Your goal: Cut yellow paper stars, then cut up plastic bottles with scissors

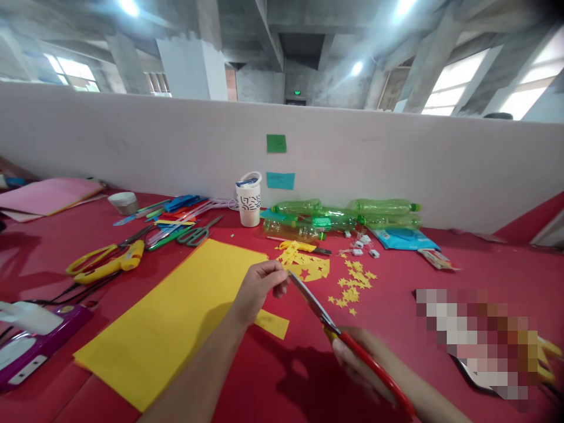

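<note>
My right hand [361, 355] grips a pair of scissors [315, 302] with red handles, the blades pointing up and left. Close to the blade tips, the fingers of my left hand [264, 285] are pinched together; what they hold, if anything, is too small to make out. Under my left forearm lie large yellow paper sheets [176, 317], and a small yellow strip [273, 324] is beside the wrist. Beyond the hands are yellow cut-out scraps [315, 269] with star-shaped holes. Several small yellow paper stars [352, 294] are scattered to their right.
Green plastic bottles [383, 207] and a white cup [249, 205] line the white partition [176, 147]. At left are yellow-handled scissors [94, 258], a yellow glue gun [117, 264] and a purple power strip [48, 346]. A blurred-out object [484, 352] lies right.
</note>
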{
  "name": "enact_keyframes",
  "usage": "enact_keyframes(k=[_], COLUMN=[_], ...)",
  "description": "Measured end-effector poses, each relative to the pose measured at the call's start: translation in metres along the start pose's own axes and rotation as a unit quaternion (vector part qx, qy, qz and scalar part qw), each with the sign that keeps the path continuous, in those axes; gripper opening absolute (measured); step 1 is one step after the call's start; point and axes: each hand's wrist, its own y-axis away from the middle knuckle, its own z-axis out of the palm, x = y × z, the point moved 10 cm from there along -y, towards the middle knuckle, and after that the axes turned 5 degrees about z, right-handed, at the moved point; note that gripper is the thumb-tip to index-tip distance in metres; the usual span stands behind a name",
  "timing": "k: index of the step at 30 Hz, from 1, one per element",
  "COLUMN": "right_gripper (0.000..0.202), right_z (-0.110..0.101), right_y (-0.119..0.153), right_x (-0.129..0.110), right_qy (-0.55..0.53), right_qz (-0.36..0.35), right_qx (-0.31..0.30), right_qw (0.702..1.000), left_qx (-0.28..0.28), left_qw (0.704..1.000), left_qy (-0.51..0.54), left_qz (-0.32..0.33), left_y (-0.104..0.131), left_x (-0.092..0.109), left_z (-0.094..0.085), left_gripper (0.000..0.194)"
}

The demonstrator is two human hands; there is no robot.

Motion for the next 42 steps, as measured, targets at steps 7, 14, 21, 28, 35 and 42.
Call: enact_keyframes(k=[7,14,21,28,35,42], right_gripper=[0.051,0.045,0.052,0.056,0.053,0.053], right_z=[0.002,0.002,0.007,0.007,0.004,0.002], right_y=[0.002,0.001,0.0,0.001,0.001,-0.002], right_x=[0.006,0.015,0.023,0.015,0.007,0.013], right_qy=[-0.025,-0.056,-0.082,-0.083,-0.038,-0.037], right_qz=[0.02,0.021,0.058,0.047,0.035,0.024], right_qx=[0.003,0.004,0.002,0.015,0.017,0.029], right_qw=[0.999,0.998,0.995,0.995,0.999,0.999], left_qx=[-0.008,-0.013,-0.014,-0.006,-0.001,-0.006], left_qw=[1.0,1.0,0.999,0.999,0.999,1.0], left_qy=[-0.025,-0.027,-0.035,-0.034,-0.034,-0.006], left_qz=[0.012,0.008,0.01,0.007,0.004,0.004], left_y=[0.003,0.005,0.005,0.005,0.005,0.005], left_x=[0.007,0.003,0.002,-0.001,-0.001,-0.003], left_z=[0.008,0.013,0.015,0.015,0.015,0.015], left_gripper=[0.022,0.022,0.024,0.024,0.024,0.023])
